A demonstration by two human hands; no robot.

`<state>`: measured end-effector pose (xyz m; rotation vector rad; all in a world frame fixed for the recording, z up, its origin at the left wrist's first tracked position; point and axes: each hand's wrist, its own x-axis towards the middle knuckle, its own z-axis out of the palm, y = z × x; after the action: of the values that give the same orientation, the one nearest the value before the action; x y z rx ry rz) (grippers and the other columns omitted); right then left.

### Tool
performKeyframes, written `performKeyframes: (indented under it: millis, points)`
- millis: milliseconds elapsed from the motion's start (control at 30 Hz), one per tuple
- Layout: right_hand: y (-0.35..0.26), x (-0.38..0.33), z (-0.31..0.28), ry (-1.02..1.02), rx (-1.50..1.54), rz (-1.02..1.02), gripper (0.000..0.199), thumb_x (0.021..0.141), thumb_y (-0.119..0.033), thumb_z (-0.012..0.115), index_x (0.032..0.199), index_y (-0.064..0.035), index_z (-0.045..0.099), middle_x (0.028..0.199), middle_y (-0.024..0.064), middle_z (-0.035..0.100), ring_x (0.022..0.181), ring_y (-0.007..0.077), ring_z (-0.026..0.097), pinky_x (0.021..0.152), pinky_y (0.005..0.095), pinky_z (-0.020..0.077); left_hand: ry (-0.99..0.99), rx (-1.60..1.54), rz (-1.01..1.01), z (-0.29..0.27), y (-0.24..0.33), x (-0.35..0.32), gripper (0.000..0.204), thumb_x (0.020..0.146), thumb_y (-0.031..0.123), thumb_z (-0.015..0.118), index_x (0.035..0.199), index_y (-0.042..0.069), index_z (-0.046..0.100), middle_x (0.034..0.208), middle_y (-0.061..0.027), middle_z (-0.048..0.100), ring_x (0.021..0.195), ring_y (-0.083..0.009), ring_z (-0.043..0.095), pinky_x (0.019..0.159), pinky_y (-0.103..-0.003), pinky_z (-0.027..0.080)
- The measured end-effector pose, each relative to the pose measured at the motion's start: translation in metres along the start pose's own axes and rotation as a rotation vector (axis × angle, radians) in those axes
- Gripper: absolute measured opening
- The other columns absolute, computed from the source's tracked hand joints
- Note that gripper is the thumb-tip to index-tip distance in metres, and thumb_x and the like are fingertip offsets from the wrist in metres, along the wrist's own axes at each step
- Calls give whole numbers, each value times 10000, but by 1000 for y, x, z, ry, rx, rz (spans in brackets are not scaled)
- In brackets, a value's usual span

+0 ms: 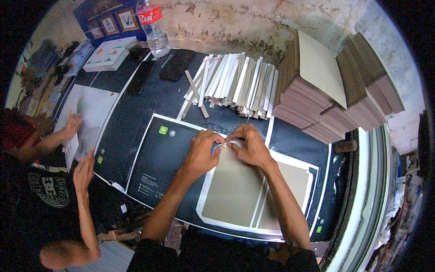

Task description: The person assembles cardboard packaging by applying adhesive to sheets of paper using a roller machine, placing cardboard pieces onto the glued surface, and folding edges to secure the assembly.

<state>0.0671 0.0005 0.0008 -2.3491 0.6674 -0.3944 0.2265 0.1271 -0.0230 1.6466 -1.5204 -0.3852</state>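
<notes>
Before me lies a cover sheet with a white border [207,217]. A large grey board panel [231,195] rests on it, with a second grey board panel [297,181] to the right and narrow strips between them. My left hand [205,148] and my right hand [249,146] meet at the far edge of the large panel. Both are closed, their fingertips pinching the sheet's white edge, which is lifted and folded there. The dark printed sheet [167,154] lies underneath, reaching out to the left.
Cut board strips [235,84] pile up at the back, beside tall stacks of grey boards [308,86]. Two dark phones, one a black phone [177,65], lie near a plastic bottle [157,41]. At left, a co-worker's hands [84,170] handle white sheets [93,102]; a paper stack [106,54] stands behind.
</notes>
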Motion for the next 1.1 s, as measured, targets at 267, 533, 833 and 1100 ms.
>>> performKeyframes:
  millis: [267,533,833,1100]
  points:
    - [0,2,1,-18,72,69,247,780,-62,762,1024,-29,779,1052,181,715,927,320,655,935,433,499,35,-28,38,7,-12,-7,131,857,42,686,981,12,653,965,-161,650,947,-354,636,859,-436,494]
    - [-2,-2,-6,-74,-106,-280,279,827,-44,683,1101,-27,731,1062,188,666,1055,364,608,1017,450,468,25,-93,6,-6,-6,-8,140,839,-21,699,974,-4,668,938,-159,638,901,-320,636,821,-407,502]
    - [-8,0,-5,-68,-109,-278,187,821,-41,694,991,15,749,958,168,644,985,330,625,1036,441,458,47,-100,-41,-5,-1,-5,88,834,-29,694,919,-20,675,891,-156,642,876,-321,639,802,-412,500]
    - [-7,-3,-5,-35,-81,-337,198,797,-33,705,979,36,743,964,155,645,976,331,595,889,421,512,74,-82,-72,3,-4,-4,82,804,-46,690,882,-24,672,851,-166,625,857,-345,626,776,-434,485]
